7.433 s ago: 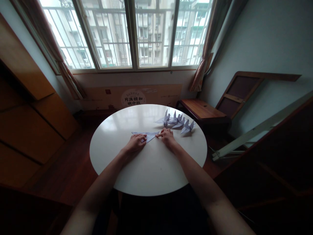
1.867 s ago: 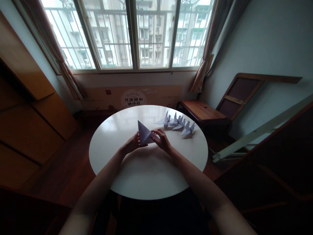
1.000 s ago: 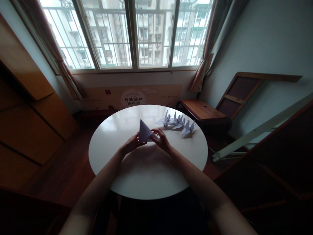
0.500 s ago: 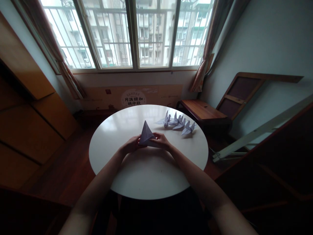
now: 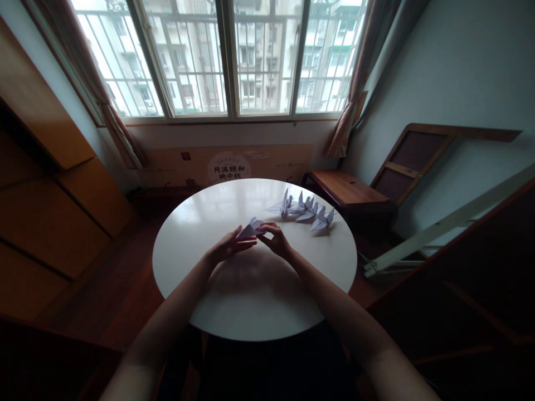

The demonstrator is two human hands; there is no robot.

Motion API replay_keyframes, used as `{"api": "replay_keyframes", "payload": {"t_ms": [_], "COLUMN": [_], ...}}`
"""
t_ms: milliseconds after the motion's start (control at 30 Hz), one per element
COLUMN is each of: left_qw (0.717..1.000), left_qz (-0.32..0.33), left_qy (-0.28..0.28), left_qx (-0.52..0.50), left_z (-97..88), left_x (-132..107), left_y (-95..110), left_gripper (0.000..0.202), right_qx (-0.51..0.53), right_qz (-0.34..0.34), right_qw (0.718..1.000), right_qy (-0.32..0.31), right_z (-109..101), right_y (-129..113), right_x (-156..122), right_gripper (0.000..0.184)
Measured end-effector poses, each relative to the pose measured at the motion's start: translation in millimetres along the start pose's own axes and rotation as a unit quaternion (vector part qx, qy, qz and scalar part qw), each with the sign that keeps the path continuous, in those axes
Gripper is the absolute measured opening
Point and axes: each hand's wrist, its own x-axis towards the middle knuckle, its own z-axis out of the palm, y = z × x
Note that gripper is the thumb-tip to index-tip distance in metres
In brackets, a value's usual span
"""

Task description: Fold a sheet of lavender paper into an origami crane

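Presently both hands meet over the middle of the round white table [image 5: 251, 301], with a folded sheet of pale lilac paper [image 5: 251, 229] between them. The left hand [image 5: 229, 248] lies nearly flat, fingers extended and close together, under and against the paper's near edge; whether it grips or only supports cannot be told. The right hand [image 5: 273, 240] pinches the paper's right-hand corner between thumb and forefingers. The paper sits low, at or just above the tabletop, one point raised toward the window [image 5: 234, 55].

Handling, as judged: the paper is very light and thin, stiff only along its creases, and limp across open flaps. It will crumple or tear under a hard squeeze, and it may slide on the glossy tabletop. Best taken at corners or along folded edges, with fingertip pressure only, the other hand steadying it flat.

Further back and to the right, well apart from the hands, finished paper cranes [image 5: 305, 210] stand in a close group. A wooden bench [image 5: 346, 189] stands beyond the table's right edge.
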Motion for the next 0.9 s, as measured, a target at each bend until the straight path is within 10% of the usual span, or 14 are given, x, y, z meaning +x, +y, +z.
{"api": "replay_keyframes", "payload": {"t_ms": [233, 567, 900], "left_qw": [0.996, 0.98, 0.969], "left_qz": [0.068, 0.141, 0.159], "left_qy": [-0.056, 0.129, 0.142], "left_qx": [0.011, 0.054, 0.127], "left_z": [2.0, 3.1, 3.4], "left_x": [-6, 8, 4], "left_y": [-1, -6, -3], "left_gripper": [0.051, 0.045, 0.044], "right_qx": [-0.032, -0.152, -0.02], "right_qz": [-0.006, 0.005, 0.109], "right_qw": [0.999, 0.986, 0.994], "right_qy": [-0.008, -0.063, 0.012], "right_z": [1, 6, -1], "right_y": [7, 5, 17], "right_x": [-1, -8, 0], "right_gripper": [0.015, 0.02, 0.034]}}
